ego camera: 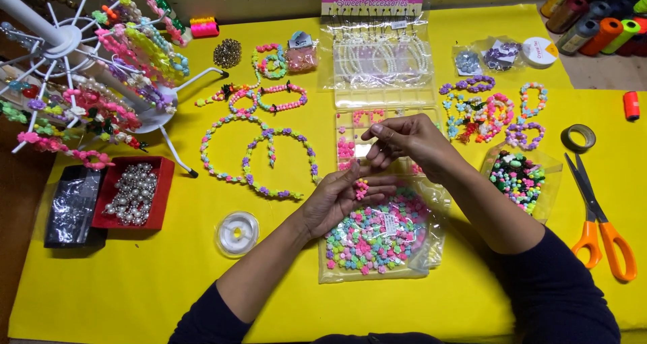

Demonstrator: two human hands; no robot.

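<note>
My left hand (340, 197) lies palm up over a clear bag of pastel flower beads (377, 239), with a few small pink and yellow beads (362, 188) resting on its fingers. My right hand (401, 139) hovers just above it, over a clear compartment bead box (357, 142), fingertips pinched together on something too small to make out, maybe a thin thread. Both forearms come up from the bottom edge in dark sleeves.
On the yellow table (135, 283): beaded necklaces (259, 159), a spool of clear cord (236, 233), a red tray of pearl beads (133, 193), a white bracelet rack (87, 68), a bag of mixed beads (517, 174), orange scissors (596, 216), tape roll (578, 138), thread spools (593, 14).
</note>
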